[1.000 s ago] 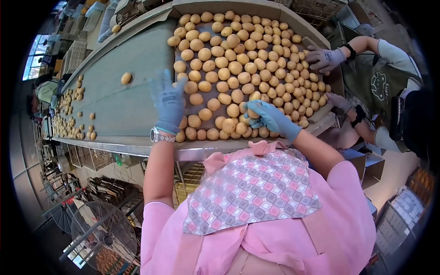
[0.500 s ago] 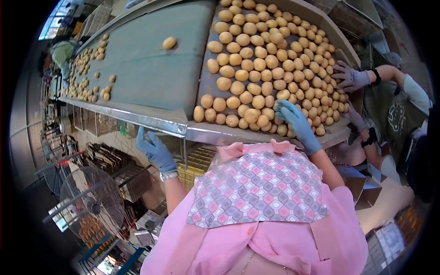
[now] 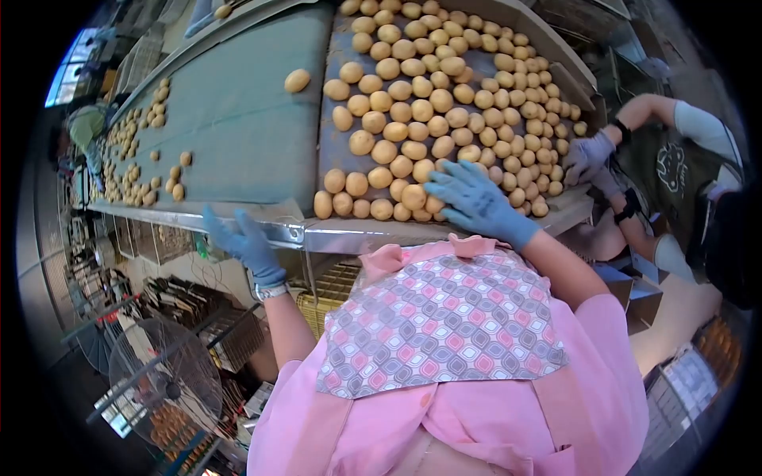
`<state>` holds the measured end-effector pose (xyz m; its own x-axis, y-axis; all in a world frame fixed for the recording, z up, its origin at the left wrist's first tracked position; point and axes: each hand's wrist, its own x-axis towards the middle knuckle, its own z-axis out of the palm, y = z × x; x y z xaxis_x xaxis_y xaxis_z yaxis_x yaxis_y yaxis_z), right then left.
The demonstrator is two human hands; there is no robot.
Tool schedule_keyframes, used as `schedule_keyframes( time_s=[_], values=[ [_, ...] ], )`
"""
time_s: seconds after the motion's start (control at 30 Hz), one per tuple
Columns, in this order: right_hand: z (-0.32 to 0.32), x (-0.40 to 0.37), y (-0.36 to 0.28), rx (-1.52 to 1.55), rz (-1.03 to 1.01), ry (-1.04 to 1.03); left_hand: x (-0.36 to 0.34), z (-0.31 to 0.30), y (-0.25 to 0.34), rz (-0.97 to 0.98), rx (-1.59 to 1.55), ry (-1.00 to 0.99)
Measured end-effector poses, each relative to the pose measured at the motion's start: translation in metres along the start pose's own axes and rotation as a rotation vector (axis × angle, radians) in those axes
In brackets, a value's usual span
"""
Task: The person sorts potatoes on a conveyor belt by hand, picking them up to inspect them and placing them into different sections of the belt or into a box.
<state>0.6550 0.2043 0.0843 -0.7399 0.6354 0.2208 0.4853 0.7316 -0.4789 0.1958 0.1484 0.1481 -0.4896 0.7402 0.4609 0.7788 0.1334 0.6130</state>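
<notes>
My right hand (image 3: pixel 479 200), in a blue glove, lies palm down with its fingers spread over the near edge of a spread of yellow-brown potatoes (image 3: pixel 441 100). Several potatoes lie right at its fingertips, and others are hidden beneath the palm. The potatoes cover a dark sloping tray beside a green conveyor belt (image 3: pixel 238 95). My left hand (image 3: pixel 246 244), also gloved in blue, hovers by the metal rail (image 3: pixel 357 235) along the belt's near side, fingers apart and nothing in them. One lone potato (image 3: pixel 298 80) rests on the belt near the tray.
At right, a co-worker's gloved hands (image 3: pixel 587 159) are at the tray's end. More potatoes (image 3: pixel 131 151) lie at the belt's far left, near another person (image 3: pixel 86 127). A yellow crate (image 3: pixel 312 309) stands below the rail, and a large fan (image 3: pixel 167 381) at lower left.
My right hand has moved left over the potatoes and flattened out. My left hand has shifted left and up along the rail. The co-worker's hands have come together. The view has shifted slightly.
</notes>
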Motion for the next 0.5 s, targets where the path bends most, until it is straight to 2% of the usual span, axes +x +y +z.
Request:
schedule_keyframes(
  time_s=[0.03,0.07,0.1,0.17,0.23,0.27,0.37,0.4,0.5],
  values=[
    [0.006,0.013,-0.001,0.017,0.013,-0.005,0.005,0.015,0.032,0.100,-0.149,-0.134],
    [0.006,0.033,0.006,-0.017,-0.035,-0.059,0.004,0.024,0.060,0.179,-0.131,-0.328],
    [0.020,0.046,0.024,-0.030,-0.117,-0.001,0.000,0.034,0.089,0.260,-0.111,-0.522],
    [0.017,0.068,0.045,-0.221,0.015,-0.009,0.003,0.066,0.151,0.695,-0.037,-0.910],
    [0.021,0.088,0.054,-0.282,0.141,0.196,0.000,0.086,0.139,0.831,0.052,-1.084],
    [0.023,0.095,0.044,-0.303,0.302,0.322,-0.001,0.094,0.135,0.894,0.105,-1.167],
    [0.026,0.066,0.030,-0.182,0.244,0.318,0.038,0.108,0.118,0.952,0.324,-0.970],
    [0.025,0.047,0.031,-0.128,0.197,0.192,0.047,0.111,0.109,0.892,0.368,-0.925],
    [0.002,0.009,0.033,-0.173,0.381,0.165,0.049,0.098,0.106,0.725,0.357,-0.589]
  ],
)
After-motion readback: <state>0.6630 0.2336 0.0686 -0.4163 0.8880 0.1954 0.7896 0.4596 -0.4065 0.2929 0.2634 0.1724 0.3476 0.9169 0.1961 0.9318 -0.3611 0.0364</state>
